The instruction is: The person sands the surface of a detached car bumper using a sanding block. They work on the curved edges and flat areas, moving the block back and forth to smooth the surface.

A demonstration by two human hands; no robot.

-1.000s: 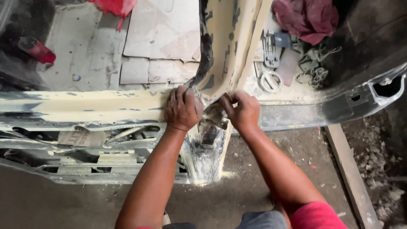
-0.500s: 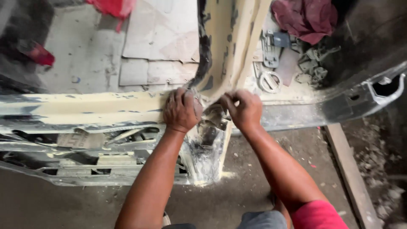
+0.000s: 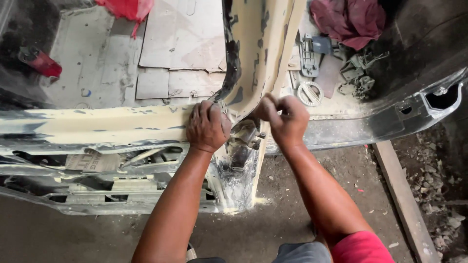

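Left hand: pressing curled fingers onto the putty-coated sill, something small seemingly under them, though I cannot tell what.
Right hand: clenching against the cream pillar, grasping nothing visible.
Pillar: rising where both hands are meeting.
Behind: maroon rag lying near metal parts.

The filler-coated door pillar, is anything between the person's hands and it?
Nothing visible. The left hand lies flat on the yellow-coated sill right at the foot of the pillar, and the right hand is closed against the pillar's base beside it.
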